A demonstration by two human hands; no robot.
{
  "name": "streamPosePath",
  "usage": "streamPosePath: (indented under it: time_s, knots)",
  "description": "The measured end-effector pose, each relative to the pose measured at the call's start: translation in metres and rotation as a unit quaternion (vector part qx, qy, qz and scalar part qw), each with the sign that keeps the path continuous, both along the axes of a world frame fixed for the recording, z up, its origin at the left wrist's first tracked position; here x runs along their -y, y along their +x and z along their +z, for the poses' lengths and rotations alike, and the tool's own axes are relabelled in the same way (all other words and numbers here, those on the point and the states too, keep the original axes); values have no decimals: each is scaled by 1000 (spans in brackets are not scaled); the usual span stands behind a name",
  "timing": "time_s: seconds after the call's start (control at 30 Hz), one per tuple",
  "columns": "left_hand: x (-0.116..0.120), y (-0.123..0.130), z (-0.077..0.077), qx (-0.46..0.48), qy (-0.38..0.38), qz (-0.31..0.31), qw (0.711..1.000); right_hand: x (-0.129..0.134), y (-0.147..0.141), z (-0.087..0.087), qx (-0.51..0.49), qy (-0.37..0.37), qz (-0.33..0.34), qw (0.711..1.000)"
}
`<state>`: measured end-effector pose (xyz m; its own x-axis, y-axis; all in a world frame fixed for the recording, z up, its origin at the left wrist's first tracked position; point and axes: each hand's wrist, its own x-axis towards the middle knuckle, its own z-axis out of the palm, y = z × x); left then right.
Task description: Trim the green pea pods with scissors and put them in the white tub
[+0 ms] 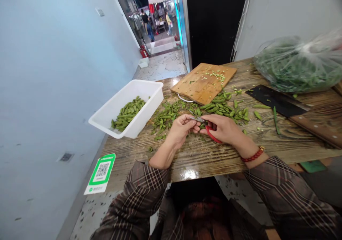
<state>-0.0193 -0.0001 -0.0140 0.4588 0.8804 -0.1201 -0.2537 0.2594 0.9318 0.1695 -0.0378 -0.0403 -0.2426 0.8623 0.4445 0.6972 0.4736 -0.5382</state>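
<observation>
My right hand (223, 127) is closed round red-handled scissors (212, 134), whose metal blades point left toward my other hand. My left hand (184, 127) is pinched at the blade tips; an edamame pod seems to be between its fingers, though it is mostly hidden. Trimmed pod ends and small green pieces (167, 115) lie just beyond the left hand. A heap of whole edamame pods (221, 106) spreads behind the right hand. To the left, a white plastic tub (145, 117) holds many green pods (128, 113).
A wooden cutting board (192, 81) with green bits lies at the back of the wooden table (149, 165). On the right are a cleaver (278, 101) and a clear bag of greens (299, 67). A green QR card (101, 174) sits at the left edge. A doorway opens beyond.
</observation>
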Motion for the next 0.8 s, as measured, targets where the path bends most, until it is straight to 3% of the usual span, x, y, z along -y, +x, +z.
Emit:
streamPosePath:
  time_s: [0.53,0.8]
  knots:
    - [-6,-5,3,-37,12,23,999,0,2,3,37,-15,-1,999]
    - [-17,-10,6,9,-31,6,999,-4,10,3,-47,47,-109,992]
